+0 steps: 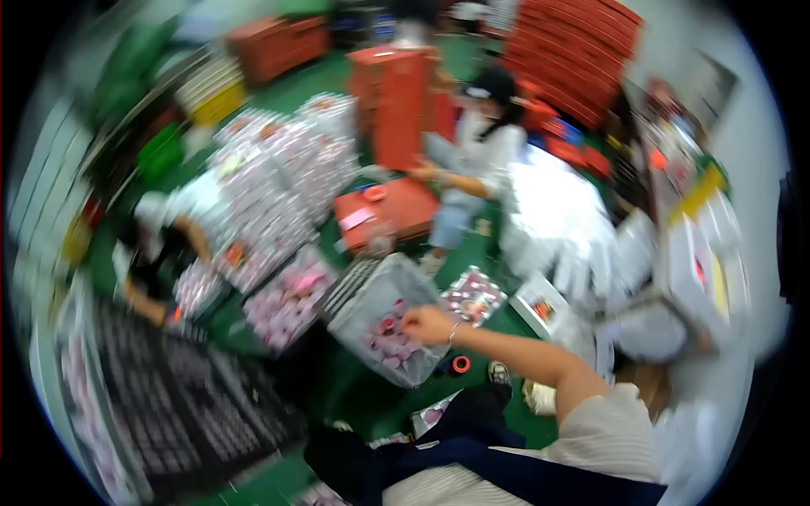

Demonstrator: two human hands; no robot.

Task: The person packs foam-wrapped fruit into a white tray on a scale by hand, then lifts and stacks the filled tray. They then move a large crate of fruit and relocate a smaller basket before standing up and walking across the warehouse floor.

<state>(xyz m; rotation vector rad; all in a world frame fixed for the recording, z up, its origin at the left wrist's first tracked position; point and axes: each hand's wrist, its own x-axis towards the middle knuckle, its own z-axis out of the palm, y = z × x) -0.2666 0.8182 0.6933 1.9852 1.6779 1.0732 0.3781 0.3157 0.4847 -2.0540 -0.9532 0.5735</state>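
Observation:
My right hand [426, 325], with a thin bracelet at the wrist, reaches over a grey plastic crate [359, 308]. Its fingers look bent and drawn together, but blur hides what is between them, if anything. Inside the crate lie several small pinkish round pieces [396, 350], and a red ring-shaped piece [388, 324] shows just left of my fingertips. My left hand is out of the picture. On the green floor beside the crate is a red and black roll [460, 364].
A second crate of pink pieces [287, 304] stands to the left. Silvery bagged packs [278, 177] are piled behind it. One person [489, 152] sits by red boxes [401, 110]; another person [152, 261] crouches at left. A white box [540, 305] lies right.

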